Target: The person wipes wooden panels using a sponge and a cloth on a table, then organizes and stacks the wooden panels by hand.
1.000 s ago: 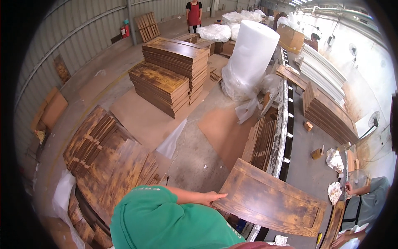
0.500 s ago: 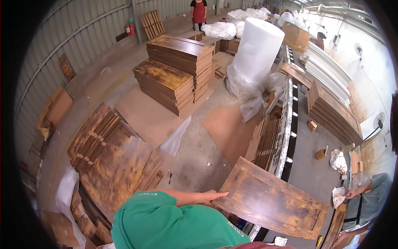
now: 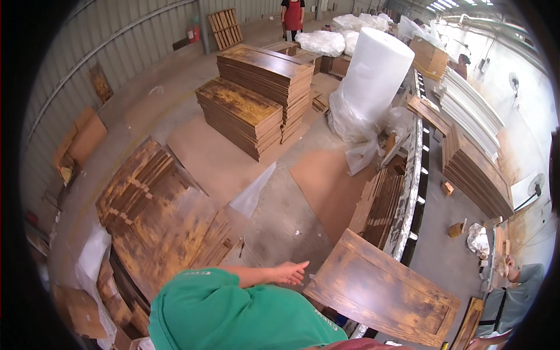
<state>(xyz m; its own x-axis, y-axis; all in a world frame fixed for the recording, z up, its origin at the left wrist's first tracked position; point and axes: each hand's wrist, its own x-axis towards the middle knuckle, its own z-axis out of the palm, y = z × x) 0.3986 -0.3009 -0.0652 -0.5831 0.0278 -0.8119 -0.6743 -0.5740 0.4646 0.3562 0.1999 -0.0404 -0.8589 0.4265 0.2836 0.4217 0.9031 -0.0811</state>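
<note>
My left hand [image 3: 291, 273] reaches out from a green sleeve, its fingers stretched out and nothing in them. It is a little apart from the near left corner of a brown wood panel [image 3: 382, 289] with a raised frame border. That panel lies across a dark-and-white rail [image 3: 408, 216], tilted in view. My right hand does not show.
Stacks of brown panels stand on the floor ahead [image 3: 239, 108] and at left [image 3: 157, 216]. A big white foam roll [image 3: 373, 76] stands by the rail. At right, a co-worker's grey sleeve [image 3: 528, 280] is near a narrow wood strip [image 3: 468, 324]. Another person [image 3: 293, 17] stands far off.
My left hand has let go of the panel's corner and drawn slightly back from it. The co-worker's hand at right has risen with a crumpled whitish cloth.
</note>
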